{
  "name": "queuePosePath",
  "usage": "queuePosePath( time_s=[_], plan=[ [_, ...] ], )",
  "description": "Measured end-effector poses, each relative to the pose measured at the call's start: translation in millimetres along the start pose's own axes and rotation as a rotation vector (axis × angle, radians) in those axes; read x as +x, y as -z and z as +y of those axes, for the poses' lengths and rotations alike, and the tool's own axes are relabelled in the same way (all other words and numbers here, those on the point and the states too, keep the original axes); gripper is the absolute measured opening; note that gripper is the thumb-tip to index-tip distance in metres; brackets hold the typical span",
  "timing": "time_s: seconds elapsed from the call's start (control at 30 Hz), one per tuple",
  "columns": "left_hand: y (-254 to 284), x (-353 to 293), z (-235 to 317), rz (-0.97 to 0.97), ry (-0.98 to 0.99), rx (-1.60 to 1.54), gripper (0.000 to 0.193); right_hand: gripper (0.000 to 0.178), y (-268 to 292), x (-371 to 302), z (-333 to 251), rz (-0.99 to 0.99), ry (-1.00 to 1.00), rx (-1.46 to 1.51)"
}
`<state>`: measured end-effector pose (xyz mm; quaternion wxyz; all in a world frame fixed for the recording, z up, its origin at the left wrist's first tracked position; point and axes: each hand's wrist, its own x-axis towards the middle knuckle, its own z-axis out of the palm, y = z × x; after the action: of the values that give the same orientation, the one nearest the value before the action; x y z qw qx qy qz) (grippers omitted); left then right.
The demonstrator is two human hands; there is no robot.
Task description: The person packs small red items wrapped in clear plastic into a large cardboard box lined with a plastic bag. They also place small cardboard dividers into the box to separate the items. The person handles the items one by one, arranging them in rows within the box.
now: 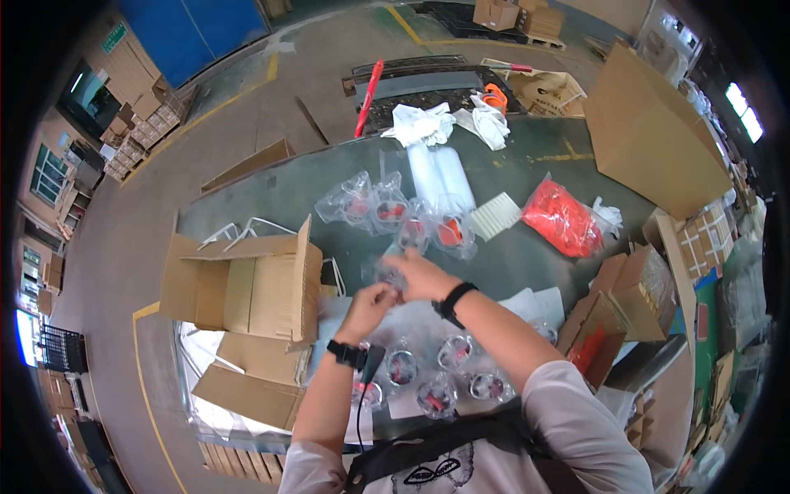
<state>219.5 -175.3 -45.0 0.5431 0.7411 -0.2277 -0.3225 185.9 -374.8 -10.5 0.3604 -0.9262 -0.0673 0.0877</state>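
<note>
At the left of the frame an open carton stands with its flaps spread; bare cardboard shows inside and no bagged piece can be made out there. Right of it, at the centre, the left hand has its thumb and fingers drawn together in a pinch, apparently on the edge of a clear plastic bag. That bag, the thing being worked on, sits between the two hands, too blurred to tell what is inside or whether it is closed. Above it lies a row of four bagged pieces with red showing through the plastic; below, toward the bottom centre, a looser group of round bagged pieces rests near the forearms. The right hand reaches over the same bag with fingers curled; their tips are mostly hidden, so how tightly they close cannot be told. Judging by all this, the work is partway: every piece that can be made out in both groups already has plastic around it, while the bag in hand looks unfinished. Which group is finished and which is waiting cannot be told. Farther right, a red plastic-wrapped bundle lies apart from the hands, seemingly untouched, and a large carton stands at the upper right.
</note>
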Motion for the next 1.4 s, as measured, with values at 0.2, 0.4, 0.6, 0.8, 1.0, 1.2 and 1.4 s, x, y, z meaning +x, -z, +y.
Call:
queuePosePath(
  time_s=[0.2,0.4,0.6,0.8,1.0,1.2,1.4],
  plan=[
    [-24.1,-58.2,32.2,0.203,-0.06,0.169,0.04,0.034,-18.8,-23.9,2.7,-0.275,-0.284,-0.057],
    [-63.9,-52.3,21.1,0.201,-0.163,0.92,0.038,0.021,-22.7,-56.8,-28.5,0.182,-0.158,-0.006],
    [-57.6,-40.7,12.8,0.136,-0.208,0.82,0.034,0.016,-27.9,-63.1,-1.2,0.002,0.175,-0.536],
    [-44.6,-49.7,25.3,0.324,-0.099,0.527,0.035,0.013,-20.2,-40.2,-8.5,-0.228,0.118,-0.607],
    [-63.5,-49.8,24.1,0.159,-0.192,0.919,0.042,0.018,-54.1,-77.1,14.6,0.004,0.078,-0.326],
    [-67.4,-64.1,37.8,-0.096,-0.065,1.195,0.042,0.02,22.6,-87.9,12.9,-0.109,-0.397,0.732],
    [-68.4,-42.4,33.4,-0.053,-0.096,1.144,0.036,0.071,70.5,-37.5,74.2,0.501,-0.419,-0.24]
  ],
)
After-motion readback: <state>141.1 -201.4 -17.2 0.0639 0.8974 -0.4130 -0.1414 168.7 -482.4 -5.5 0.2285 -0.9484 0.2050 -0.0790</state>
